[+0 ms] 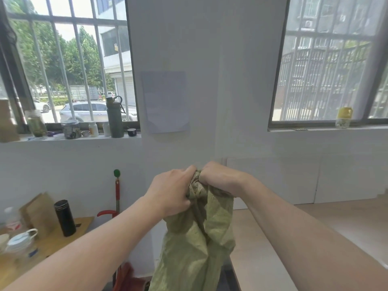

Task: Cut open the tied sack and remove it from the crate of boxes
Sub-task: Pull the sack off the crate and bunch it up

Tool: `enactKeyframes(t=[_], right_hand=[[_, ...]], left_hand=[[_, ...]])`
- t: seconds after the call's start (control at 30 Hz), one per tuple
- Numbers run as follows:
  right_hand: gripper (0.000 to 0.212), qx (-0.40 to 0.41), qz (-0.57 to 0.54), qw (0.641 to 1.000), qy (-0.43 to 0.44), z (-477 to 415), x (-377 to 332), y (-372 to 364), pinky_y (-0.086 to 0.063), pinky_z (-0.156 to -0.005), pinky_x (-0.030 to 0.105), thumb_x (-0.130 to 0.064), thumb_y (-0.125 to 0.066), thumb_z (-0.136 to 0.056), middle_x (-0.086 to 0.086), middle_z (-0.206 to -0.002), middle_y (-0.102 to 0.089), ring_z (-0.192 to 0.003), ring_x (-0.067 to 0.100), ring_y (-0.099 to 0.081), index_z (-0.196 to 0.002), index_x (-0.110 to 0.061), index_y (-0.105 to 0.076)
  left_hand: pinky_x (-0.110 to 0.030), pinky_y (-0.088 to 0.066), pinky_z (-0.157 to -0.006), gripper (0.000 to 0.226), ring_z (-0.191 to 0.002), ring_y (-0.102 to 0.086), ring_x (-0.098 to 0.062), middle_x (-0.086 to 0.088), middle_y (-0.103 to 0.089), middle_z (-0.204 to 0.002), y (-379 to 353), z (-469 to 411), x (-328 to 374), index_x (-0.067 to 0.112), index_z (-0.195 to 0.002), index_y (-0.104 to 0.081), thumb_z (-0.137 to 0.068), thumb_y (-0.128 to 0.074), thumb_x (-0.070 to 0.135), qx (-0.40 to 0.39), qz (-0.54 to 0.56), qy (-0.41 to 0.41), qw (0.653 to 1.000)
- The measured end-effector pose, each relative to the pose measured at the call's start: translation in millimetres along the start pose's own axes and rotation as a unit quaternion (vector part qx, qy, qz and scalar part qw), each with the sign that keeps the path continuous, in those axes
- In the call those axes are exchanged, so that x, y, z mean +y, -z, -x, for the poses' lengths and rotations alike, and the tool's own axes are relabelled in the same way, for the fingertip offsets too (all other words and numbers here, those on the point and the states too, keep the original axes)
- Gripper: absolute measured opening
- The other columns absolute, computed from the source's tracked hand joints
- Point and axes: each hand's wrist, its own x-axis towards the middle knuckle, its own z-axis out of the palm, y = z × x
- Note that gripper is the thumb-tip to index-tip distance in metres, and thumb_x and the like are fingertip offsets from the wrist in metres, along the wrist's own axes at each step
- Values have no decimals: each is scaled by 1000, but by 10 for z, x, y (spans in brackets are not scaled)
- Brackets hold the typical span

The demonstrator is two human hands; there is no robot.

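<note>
A yellow-green woven sack [197,246] hangs down the middle of the head view, held up in front of the white wall. Its bunched top is gripped from both sides. My left hand [171,191] clutches the gathered neck on the left, and my right hand [218,176] is fisted on it on the right, the two hands touching. The sack's lower end runs out of the bottom of the frame. No crate, boxes or cutting tool are visible.
A wooden table [54,246] at lower left carries a black flask [65,218], a jar and a cup. A pale counter [262,238] lies at lower right. A red-handled tool [117,198] leans on the wall. Bottles line the left windowsill [84,136].
</note>
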Motion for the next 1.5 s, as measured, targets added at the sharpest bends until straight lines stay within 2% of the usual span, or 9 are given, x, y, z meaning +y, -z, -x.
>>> enactKeyframes(t=[0.1,0.2,0.37,0.47,0.7,1.0,1.17,1.37,1.5], right_hand=[[22,4,32,999,16,20,78,3,-31,-55,33,-20,-50,-83,-2,-61,-40,-58,20,-37,-63,-20,-41],[29,61,167,982,66,36,139,-2,-49,-78,38,-47,-49,-88,1,-95,-64,-89,25,-60,-98,-22,-58],[52,189,465,841,202,167,124,-24,-40,-89,43,-58,-49,-78,7,-109,-59,-98,30,-58,-111,-20,-64],[62,186,520,810,196,171,149,-211,-38,-92,44,-47,-68,-71,7,-113,-59,-100,29,-59,-122,-13,-59],[50,311,451,822,155,-56,329,-305,-41,-61,34,-11,-85,-50,1,-81,-63,-68,28,-65,-93,-18,-60],[9,235,378,883,147,-78,253,-275,-35,-62,32,-17,-57,-82,1,-90,-68,-85,32,-66,-81,-24,-51],[12,196,349,915,60,-168,191,-295,-42,-63,34,-17,-59,-85,6,-95,-69,-90,33,-70,-96,-19,-64],[21,119,306,944,-26,-190,138,-204,-44,-66,35,-17,-64,-84,5,-97,-66,-91,33,-65,-105,-17,-62],[20,6,281,959,-42,-161,51,-92,-46,-56,27,-16,-79,-73,2,-70,-60,-63,24,-60,-74,-15,-59]], left_hand=[[-40,-55,-71,37,-88,-64,-33,0,-66,-90,-23,-36,-6,30,-107,-52,-70,-56,27,-38,38,17,998],[-41,-57,-81,43,-93,-66,-33,-1,-71,-98,-39,-121,-44,32,-107,-64,-67,-49,28,-81,74,61,992],[-37,-52,-70,7,-78,-63,-30,-2,-66,-81,-29,-258,-89,21,-74,-57,-76,-51,24,-109,101,125,981],[-35,-47,-62,10,-70,-59,-29,-4,-64,-72,2,-333,-106,14,-65,-55,-73,-51,20,-113,162,164,966],[-34,-23,-53,19,-55,-30,-21,-9,-32,-61,321,-240,9,11,-57,-39,-52,-58,9,-182,379,130,898],[-33,-55,-67,24,-61,-65,-14,4,-68,-65,295,-125,-21,13,-68,-60,-75,-78,27,-207,323,66,921],[-37,-56,-78,69,-90,-66,-15,11,-68,-94,367,-52,23,29,-105,-54,-58,-88,65,-121,84,29,989],[-42,-48,-88,95,-105,-55,-33,-8,-53,-116,59,79,306,18,-143,-33,-68,-78,54,11,-142,7,990],[-40,-50,-81,102,-99,-61,-33,-10,-55,-114,-163,67,224,11,-145,-39,-61,-91,35,44,-176,50,982]])
